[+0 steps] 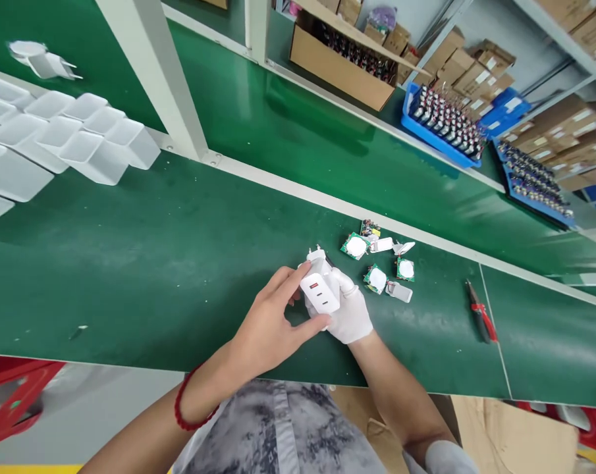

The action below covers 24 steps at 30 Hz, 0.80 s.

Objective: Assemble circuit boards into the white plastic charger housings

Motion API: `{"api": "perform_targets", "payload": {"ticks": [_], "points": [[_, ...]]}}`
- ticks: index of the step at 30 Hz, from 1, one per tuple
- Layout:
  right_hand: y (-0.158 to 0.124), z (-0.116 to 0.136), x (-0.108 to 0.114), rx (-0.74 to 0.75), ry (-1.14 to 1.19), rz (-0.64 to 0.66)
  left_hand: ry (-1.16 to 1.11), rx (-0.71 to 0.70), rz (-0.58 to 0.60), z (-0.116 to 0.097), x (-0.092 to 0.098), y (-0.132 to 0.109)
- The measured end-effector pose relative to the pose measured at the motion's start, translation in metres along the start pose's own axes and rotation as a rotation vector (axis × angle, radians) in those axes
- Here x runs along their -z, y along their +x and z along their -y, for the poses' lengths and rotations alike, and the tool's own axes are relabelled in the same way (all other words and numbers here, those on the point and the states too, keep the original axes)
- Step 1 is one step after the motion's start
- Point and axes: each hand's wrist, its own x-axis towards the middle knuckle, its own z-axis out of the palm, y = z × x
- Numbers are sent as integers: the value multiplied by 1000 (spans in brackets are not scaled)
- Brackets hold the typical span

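Note:
A white plug-in USB charger [320, 289] is held between both hands above the green bench. Its face with three ports, one of them red, points toward me, and metal plug pins stick out at its far end. My bare left hand [272, 316] grips it from the left, with fingertips on the upper edge and thumb at the lower corner. My right hand [350, 308], in a white glove, wraps the charger from the right and below. Just right of the hands lie green circuit boards with white pads [375, 279] and small white plastic pieces [399, 291].
Red-handled pliers [480, 312] lie to the right. White empty housings [95, 151] stand grouped at the left, with a white plug piece [43, 60] behind them. A pale post [154, 72] rises from the bench. Blue trays [438, 135] of parts sit on the back shelf.

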Motion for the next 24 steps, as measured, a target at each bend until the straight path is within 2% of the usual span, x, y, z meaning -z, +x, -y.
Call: {"api": "perform_targets", "payload": {"ticks": [3, 5, 7, 10, 12, 13, 15, 18, 20, 24], "points": [[0, -3, 0, 48, -36, -71, -5, 13, 10, 0, 3, -1], [-3, -3, 0, 130, -159, -118, 14, 2, 28, 3, 6, -2], [-8, -2, 1, 290, -402, -199, 80, -37, 52, 8, 9, -2], [-13, -5, 3, 557, -902, -330, 247, -95, 34, 21, 11, -1], [-14, -10, 3, 588, -1116, -318, 299, -89, 23, 30, 11, -1], [-13, -14, 1, 563, -1143, -302, 285, -76, 38, 33, 11, -2], [-11, -21, -4, 529, -1045, -328, 183, -48, 91, 39, 11, -7], [-9, -26, -16, 572, -707, -439, 17, -64, 112, 41, 10, -18], [-11, -25, -25, 521, -538, -432, -28, -123, 41, 40, 7, -23], [-18, -19, -37, 278, -426, -280, -37, -163, -177, 38, -1, -25]]}}
